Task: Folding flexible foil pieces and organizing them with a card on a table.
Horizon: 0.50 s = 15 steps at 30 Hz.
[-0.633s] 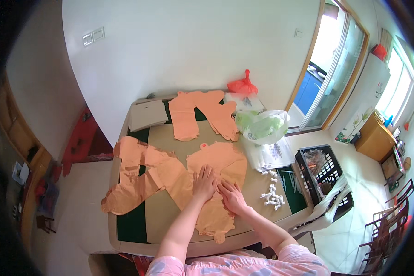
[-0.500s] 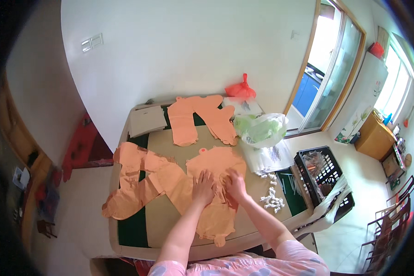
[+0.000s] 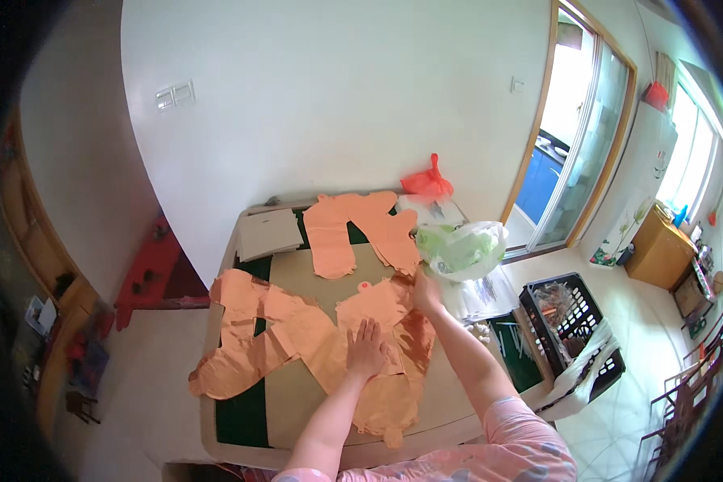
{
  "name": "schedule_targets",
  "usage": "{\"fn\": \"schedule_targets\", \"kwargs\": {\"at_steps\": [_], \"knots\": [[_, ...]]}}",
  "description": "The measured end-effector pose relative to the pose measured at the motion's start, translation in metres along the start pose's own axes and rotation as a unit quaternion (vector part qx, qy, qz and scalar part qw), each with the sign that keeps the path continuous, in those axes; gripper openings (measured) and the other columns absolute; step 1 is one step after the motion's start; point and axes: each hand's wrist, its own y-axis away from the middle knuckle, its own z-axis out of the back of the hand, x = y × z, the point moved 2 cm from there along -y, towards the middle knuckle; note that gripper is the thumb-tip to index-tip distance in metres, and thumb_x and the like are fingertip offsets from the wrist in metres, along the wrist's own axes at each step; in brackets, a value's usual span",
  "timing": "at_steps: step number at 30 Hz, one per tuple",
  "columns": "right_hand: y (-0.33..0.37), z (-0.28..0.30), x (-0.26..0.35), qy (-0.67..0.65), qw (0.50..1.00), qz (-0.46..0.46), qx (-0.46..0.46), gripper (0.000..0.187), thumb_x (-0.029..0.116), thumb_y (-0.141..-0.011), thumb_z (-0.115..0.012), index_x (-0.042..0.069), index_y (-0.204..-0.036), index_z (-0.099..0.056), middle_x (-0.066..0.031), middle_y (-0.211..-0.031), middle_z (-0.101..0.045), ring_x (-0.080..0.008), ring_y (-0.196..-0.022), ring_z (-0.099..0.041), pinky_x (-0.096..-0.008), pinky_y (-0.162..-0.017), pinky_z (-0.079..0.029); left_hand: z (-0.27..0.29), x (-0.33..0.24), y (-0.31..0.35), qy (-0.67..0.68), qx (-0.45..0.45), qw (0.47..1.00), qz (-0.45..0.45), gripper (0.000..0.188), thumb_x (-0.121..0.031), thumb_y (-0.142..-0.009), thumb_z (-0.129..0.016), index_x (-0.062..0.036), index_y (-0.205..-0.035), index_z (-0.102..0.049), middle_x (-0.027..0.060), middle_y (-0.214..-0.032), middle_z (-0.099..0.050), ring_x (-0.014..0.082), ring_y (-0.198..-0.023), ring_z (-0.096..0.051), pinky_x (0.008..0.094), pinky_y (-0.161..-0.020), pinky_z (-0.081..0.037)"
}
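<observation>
Two bare hands work over a worktop [image 3: 241,406] set against a white wall, its surface spread with several orange foil balloons lying flat. The largest spread, a deflated balloon [image 3: 257,337] at the left, reaches from the worktop's left edge toward the middle, with a second balloon [image 3: 357,229] lying at the far side near the wall. A third, the centre balloon [image 3: 386,305], lies directly in front of the person and runs down to the near edge. To the right of the worktop a black crate [image 3: 574,321] stands on the floor. A green-and-white plastic bag [image 3: 462,249] sits at the far right corner, with a smaller red bag [image 3: 428,183] behind it by the wall, and a white sheet [image 3: 267,233] lies at the far left corner. The left hand [image 3: 366,349] rests flat, fingers spread wide, pressing on the centre balloon. The right hand [image 3: 424,293] is at that balloon's far right edge, just below the plastic bag; whether it grips the foil cannot be told.
</observation>
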Motion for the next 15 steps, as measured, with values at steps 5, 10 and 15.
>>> {"fn": "schedule_targets", "kwargs": {"at_steps": [5,10,15], "knots": [[0.019,-0.001,0.096,-0.201,0.971,0.065,0.107,0.03,0.019,-0.086,-0.062,0.007,-0.112,-0.053,-0.0199,-0.092,-0.068,-0.0323,-0.083,-0.066,-0.0422,-0.071,-0.051,-0.005,0.011,0.001,0.028,-0.065,0.998,-0.003,0.059,-0.039,-0.095,-0.038,-0.0052,-0.144,-0.035,0.012,-0.151,-0.033,0.0265,-0.142,-0.027,0.054,-0.115,-0.014],[-0.009,-0.044,0.063,-0.368,0.896,0.099,0.228,0.041,0.022,-0.086,-0.068,0.005,-0.121,-0.054,-0.0142,-0.093,-0.069,-0.0151,-0.078,-0.063,-0.0302,-0.067,-0.051,0.02,-0.015,-0.005,0.151,0.092,0.984,0.029,0.047,-0.038,-0.098,-0.035,-0.0111,-0.133,-0.048,0.0152,-0.132,-0.054,0.0325,-0.123,-0.051,0.0483,-0.104,-0.037],[0.023,-0.024,0.031,0.072,0.995,-0.069,-0.013,0.038,0.025,-0.078,-0.069,0.001,-0.107,-0.063,-0.0187,-0.098,-0.067,-0.0353,-0.096,-0.064,-0.0449,-0.084,-0.051,0.005,0.017,0.009,0.131,0.021,0.991,0.015,0.049,-0.041,-0.097,-0.037,-0.0064,-0.129,-0.05,0.0184,-0.125,-0.058,0.0344,-0.106,-0.061,0.0475,-0.087,-0.05]]}}
